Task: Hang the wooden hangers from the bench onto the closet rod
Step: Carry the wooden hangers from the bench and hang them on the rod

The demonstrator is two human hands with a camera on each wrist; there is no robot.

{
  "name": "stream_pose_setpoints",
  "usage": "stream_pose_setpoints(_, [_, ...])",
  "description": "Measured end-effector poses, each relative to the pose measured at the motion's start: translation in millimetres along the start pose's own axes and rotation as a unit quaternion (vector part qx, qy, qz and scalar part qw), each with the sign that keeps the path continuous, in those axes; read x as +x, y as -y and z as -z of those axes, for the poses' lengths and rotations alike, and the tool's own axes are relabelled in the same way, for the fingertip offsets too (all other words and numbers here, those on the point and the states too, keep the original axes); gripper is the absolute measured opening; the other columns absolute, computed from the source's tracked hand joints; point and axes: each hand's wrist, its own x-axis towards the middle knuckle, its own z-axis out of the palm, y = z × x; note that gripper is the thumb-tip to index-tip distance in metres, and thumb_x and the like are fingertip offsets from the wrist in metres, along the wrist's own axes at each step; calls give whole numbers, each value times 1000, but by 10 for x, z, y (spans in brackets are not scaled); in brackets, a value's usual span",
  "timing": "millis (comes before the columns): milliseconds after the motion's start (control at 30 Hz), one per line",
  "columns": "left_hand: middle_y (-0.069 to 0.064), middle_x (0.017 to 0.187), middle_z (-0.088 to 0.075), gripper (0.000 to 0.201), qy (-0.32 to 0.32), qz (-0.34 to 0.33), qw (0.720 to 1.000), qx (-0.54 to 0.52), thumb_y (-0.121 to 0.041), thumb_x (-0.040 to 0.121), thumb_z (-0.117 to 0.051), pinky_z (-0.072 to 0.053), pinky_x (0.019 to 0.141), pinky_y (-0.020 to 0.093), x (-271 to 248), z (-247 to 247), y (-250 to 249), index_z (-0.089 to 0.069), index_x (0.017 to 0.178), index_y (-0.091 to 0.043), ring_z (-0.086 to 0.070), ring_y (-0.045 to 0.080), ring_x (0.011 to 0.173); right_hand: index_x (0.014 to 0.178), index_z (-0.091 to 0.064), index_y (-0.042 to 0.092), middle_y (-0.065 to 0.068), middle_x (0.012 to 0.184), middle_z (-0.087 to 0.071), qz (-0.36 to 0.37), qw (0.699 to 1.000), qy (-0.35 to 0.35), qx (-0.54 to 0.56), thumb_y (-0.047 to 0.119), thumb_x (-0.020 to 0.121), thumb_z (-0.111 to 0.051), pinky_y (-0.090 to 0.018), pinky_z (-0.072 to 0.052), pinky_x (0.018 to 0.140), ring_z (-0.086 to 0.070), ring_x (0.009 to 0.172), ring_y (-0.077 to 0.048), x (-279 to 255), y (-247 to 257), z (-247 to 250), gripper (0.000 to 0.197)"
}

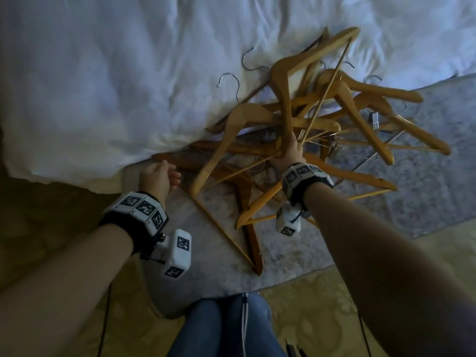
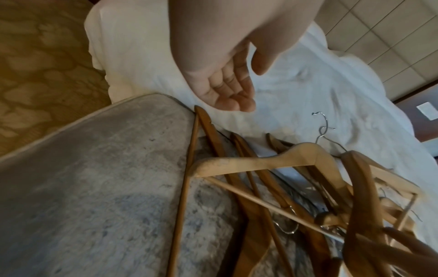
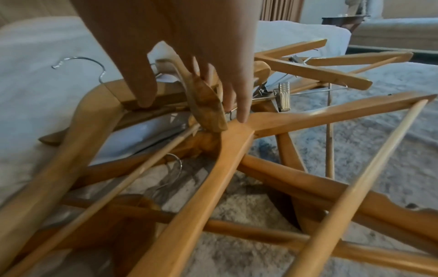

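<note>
A tangled pile of wooden hangers (image 1: 316,109) with metal hooks lies on a grey fuzzy bench (image 1: 219,253), partly spilling onto the white bedding. My right hand (image 1: 291,150) reaches into the middle of the pile and grips the lower end of one light hanger (image 1: 283,81) that stands tilted above the rest. In the right wrist view my thumb (image 3: 142,95) presses on one hanger while my other fingers curl round that wooden end (image 3: 208,108). My left hand (image 1: 159,176) hovers beside the pile's left edge, fingers relaxed, palm (image 2: 227,90) holding nothing.
White bedding (image 1: 103,73) borders the bench on the far left side. Metal clips (image 1: 374,119) on a clip hanger sit among the pile. Patterned beige carpet (image 1: 322,305) surrounds the bench. My legs in jeans (image 1: 219,325) are just in front of it.
</note>
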Motion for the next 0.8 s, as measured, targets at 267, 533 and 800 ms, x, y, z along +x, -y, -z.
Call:
stream_pose_setpoints(267, [5,67,-57,30,20,21,999,-26,-16,99,-37,-38,52,23,-8,15,-151,-54,75,-14,-51,9,48,136,-39,10,-10,146,-25,-41,993,-35,-103,7,95,-46,-45,-44,99,-47,120,-36,82,202,-173,41])
stream_pose_setpoints(533, [3,67,-58,23,70,14,997,-35,-13,96,-44,-39,51,22,-303,-38,-673,-54,75,-16,-50,4,40,123,-53,4,-12,144,-24,-29,999,15,-44,27,87,-62,-36,-53,85,-55,96,-29,-250,598,321,44])
stream_pose_setpoints(800, [6,79,-62,15,137,-66,986,-61,-18,94,-48,-45,52,24,-1041,-53,-1670,-59,98,-9,-57,17,65,116,-59,2,-17,112,-60,88,992,-86,-3,37,86,-59,-28,-44,80,-57,104,-29,-1019,1118,1740,46])
